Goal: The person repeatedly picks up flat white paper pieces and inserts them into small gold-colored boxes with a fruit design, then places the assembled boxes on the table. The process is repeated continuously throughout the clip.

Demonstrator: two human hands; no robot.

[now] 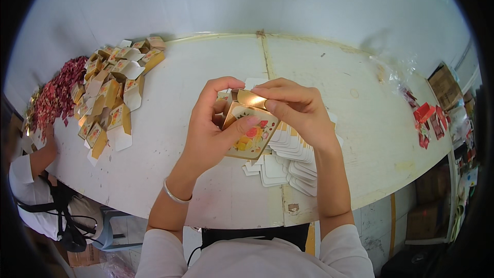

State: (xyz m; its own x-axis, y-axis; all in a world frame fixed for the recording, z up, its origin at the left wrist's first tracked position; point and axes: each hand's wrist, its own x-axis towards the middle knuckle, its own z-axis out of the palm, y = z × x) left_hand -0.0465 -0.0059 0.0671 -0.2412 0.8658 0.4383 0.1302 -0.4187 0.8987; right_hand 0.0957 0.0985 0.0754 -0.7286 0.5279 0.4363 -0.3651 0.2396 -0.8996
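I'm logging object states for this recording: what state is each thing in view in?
Held box: opened into shape, tilted
Gold flap: not tucked in
Left hand: fingers gripping the held box
Right hand: fingers on the gold flap
Flat cartons: unassembled, overlapping
Box pile: shaped, many flaps open
Dark-red heap: loosely piled
Clear plastic: crumpled

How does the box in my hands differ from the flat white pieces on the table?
The box is folded into shape; the white pieces lie flat. The box shows fruit print and gold; the white pieces are mostly plain. The left hand and right hand hold the box; the white pieces overlap.
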